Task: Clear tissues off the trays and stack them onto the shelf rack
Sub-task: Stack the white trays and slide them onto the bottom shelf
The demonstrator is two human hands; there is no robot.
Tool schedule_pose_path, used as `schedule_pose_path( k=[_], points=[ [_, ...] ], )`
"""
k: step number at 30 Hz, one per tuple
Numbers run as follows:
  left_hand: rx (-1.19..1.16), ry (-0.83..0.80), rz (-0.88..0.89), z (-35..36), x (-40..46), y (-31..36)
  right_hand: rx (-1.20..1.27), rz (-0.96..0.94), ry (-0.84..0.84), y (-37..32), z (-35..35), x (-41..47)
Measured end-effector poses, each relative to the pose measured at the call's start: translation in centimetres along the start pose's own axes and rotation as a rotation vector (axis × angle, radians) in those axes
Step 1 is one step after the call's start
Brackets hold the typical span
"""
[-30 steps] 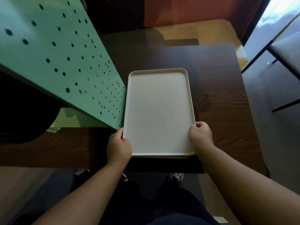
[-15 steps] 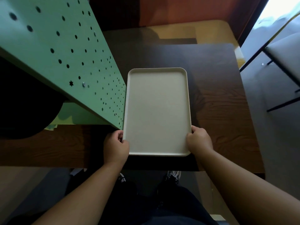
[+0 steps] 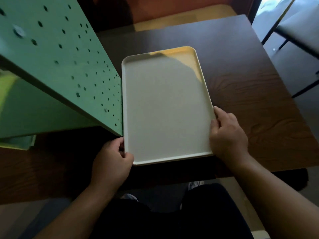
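Note:
A plain cream tray (image 3: 165, 107) with nothing on it is held over the dark wooden table (image 3: 255, 100), its long side running away from me. My left hand (image 3: 112, 161) grips its near left corner, thumb over the rim. My right hand (image 3: 227, 135) grips the right rim near the front, fingers curled over the edge. The green perforated shelf rack (image 3: 57, 66) stands at the left, its side panel right beside the tray's left rim. No tissue is in view.
The table's front edge runs just below the tray, with my legs under it. A yellow-green sheet (image 3: 19, 144) lies under the rack at the far left. A chair with black legs (image 3: 293, 31) stands at the upper right.
The tray has turned slightly, its far end swinging right. My right hand has slid further up the right rim. The view has shifted closer to the tray.

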State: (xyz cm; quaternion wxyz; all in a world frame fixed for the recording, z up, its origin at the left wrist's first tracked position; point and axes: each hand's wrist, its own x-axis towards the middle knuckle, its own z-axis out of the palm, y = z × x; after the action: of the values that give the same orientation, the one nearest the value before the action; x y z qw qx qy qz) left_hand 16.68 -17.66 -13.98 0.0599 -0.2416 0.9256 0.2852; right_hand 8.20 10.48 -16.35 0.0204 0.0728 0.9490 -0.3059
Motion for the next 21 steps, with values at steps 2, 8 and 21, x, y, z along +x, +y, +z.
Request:
schedule_pose_path(
  k=[2,8,21],
  points=[
    [0.13,0.046,0.069,0.2,0.1,0.3,0.059,-0.04,0.066,0.4,0.1,0.0],
    [0.214,0.226,0.155,1.7,-1.0,1.1,-0.028,-0.116,0.167,1.2,0.1,1.4],
    [-0.181,0.188,0.023,2.2,-1.5,1.3,-0.173,0.013,0.025,-0.5,-1.0,-1.0]
  ],
)
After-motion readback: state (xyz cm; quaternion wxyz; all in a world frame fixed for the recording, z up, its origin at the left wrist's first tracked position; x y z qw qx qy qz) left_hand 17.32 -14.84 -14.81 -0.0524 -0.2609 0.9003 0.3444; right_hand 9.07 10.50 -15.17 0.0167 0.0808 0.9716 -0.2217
